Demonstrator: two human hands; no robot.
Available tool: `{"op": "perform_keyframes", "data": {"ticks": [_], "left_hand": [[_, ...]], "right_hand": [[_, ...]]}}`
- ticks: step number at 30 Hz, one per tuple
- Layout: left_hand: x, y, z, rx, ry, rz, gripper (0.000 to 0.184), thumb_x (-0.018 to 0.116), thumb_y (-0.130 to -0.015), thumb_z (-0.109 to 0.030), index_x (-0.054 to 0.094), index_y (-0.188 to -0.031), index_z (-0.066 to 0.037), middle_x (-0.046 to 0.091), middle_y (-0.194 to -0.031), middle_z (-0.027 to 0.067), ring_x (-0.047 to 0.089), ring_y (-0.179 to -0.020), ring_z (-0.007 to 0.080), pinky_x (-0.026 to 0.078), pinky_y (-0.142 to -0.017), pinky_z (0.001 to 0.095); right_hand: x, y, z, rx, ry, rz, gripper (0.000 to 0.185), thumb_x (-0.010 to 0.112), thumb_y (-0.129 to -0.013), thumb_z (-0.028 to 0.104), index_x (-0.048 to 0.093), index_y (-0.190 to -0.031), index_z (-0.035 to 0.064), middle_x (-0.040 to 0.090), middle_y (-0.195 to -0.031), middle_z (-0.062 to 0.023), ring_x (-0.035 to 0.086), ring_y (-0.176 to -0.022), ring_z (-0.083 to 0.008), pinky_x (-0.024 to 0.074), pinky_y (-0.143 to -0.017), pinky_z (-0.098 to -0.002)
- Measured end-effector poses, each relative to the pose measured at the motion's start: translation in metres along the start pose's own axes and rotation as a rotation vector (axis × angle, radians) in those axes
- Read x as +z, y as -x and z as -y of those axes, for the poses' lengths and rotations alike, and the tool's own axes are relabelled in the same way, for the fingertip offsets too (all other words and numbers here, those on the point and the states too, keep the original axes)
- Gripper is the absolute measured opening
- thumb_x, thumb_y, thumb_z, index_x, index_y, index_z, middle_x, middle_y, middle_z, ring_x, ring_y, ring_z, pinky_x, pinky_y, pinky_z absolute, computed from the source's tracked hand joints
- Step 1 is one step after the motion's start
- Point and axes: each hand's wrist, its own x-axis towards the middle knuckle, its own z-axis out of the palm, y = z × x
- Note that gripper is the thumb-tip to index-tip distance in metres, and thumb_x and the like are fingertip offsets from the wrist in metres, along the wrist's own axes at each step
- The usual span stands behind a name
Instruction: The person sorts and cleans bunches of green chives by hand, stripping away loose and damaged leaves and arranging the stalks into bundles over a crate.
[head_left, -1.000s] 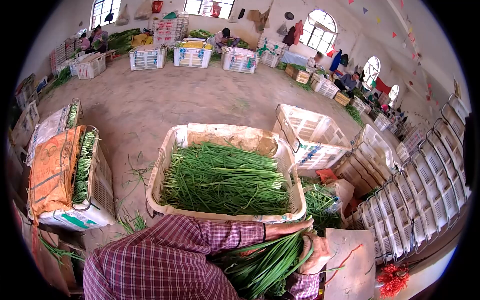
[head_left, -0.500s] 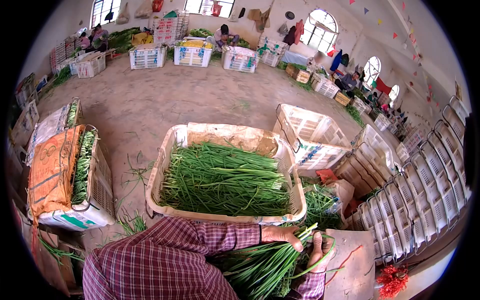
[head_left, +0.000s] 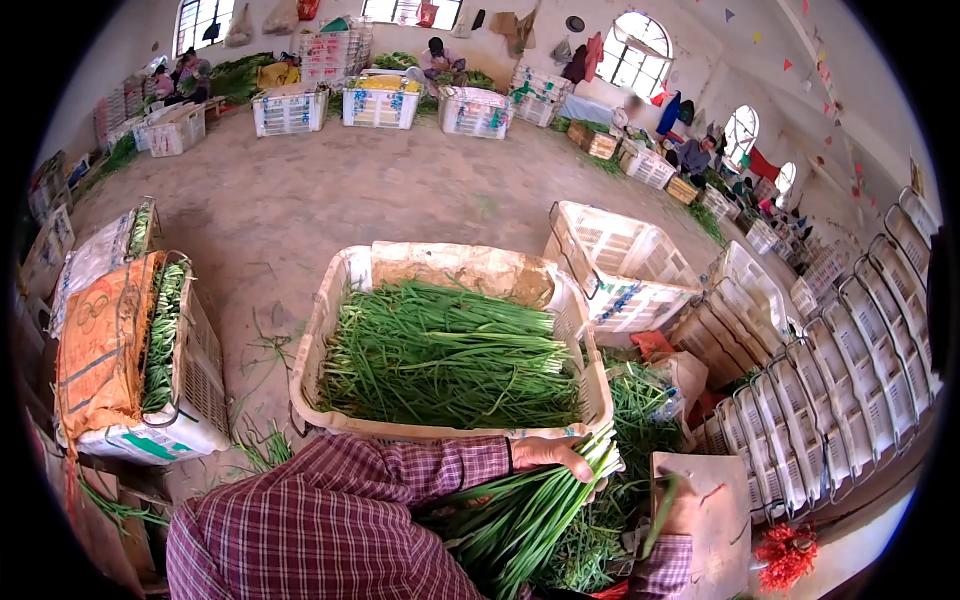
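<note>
My left hand point(head_left: 556, 456) is wrapped around a bunch of garlic chives point(head_left: 535, 530), close to its pale cut ends. The green leaves of the bunch trail down toward my lap. To the right, my right hand point(head_left: 682, 508) is blurred over a small board point(head_left: 725, 530), closed with a loose green chive blade point(head_left: 658, 520) in it. On the board lies a thin red tie point(head_left: 714, 491). Just beyond my left arm stands a white plastic crate point(head_left: 342, 425) with chives point(head_left: 450, 345) layered inside. More loose chives point(head_left: 640, 400) lie between the crate and the board.
Stacked white crates point(head_left: 800, 410) rise on the right, with a bundle of red ties point(head_left: 785, 555) below. Another white crate point(head_left: 625, 270) stands beyond. At left is a crate covered by an orange sack point(head_left: 105, 340). Several people sit among crates along the far walls.
My right hand has moved right, away from the bunch to over the board, with a green blade. My left hand still grips the bunch, whose cut ends now point up more plainly.
</note>
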Motion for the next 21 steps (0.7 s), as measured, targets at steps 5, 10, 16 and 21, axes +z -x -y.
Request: {"op": "perform_keyframes", "data": {"ticks": [5,10,16,21], "left_hand": [[0.022,0.008,-0.012,0.000,0.005,-0.003,0.059,0.076,-0.070,-0.016,0.049,-0.122,-0.005,0.062,-0.102,0.0112,0.065,-0.086,0.0244,0.056,-0.079,0.0375],[0.035,0.000,-0.015,-0.111,-0.039,0.027,0.066,0.077,-0.069,-0.017,0.046,-0.125,-0.005,0.061,-0.101,0.0106,0.063,-0.091,0.0235,0.054,-0.080,0.0371],[-0.035,0.003,0.011,0.105,-0.095,-0.066,0.060,0.084,-0.064,-0.018,0.057,-0.116,-0.003,0.062,-0.105,0.0055,0.061,-0.095,0.0172,0.051,-0.086,0.0315],[0.026,0.011,-0.012,-0.070,-0.024,-0.271,0.047,0.083,-0.065,-0.018,0.062,-0.104,-0.002,0.064,-0.097,0.0075,0.062,-0.092,0.0171,0.053,-0.082,0.0322]], "right_hand": [[0.000,0.002,0.033,-0.011,-0.038,0.276,0.039,0.064,-0.083,0.025,0.060,-0.117,0.0058,0.063,-0.109,-0.0199,0.060,-0.104,-0.0339,0.0478,-0.091,-0.0425],[0.001,-0.047,0.140,-0.327,-0.487,0.123,0.045,0.049,-0.094,0.032,0.056,-0.122,-0.0028,0.066,-0.105,-0.0214,0.062,-0.104,-0.0324,0.0453,-0.092,-0.0375],[0.040,-0.035,0.133,-0.425,-0.285,0.333,0.026,0.057,-0.079,0.019,0.066,-0.096,0.0018,0.068,-0.091,-0.0111,0.064,-0.091,-0.0296,0.0493,-0.084,-0.0417],[0.035,-0.033,0.137,-0.562,0.088,0.191,0.034,0.052,-0.091,0.033,0.063,-0.115,0.0116,0.060,-0.116,-0.0135,0.055,-0.110,-0.0324,0.0454,-0.089,-0.0453]]}}
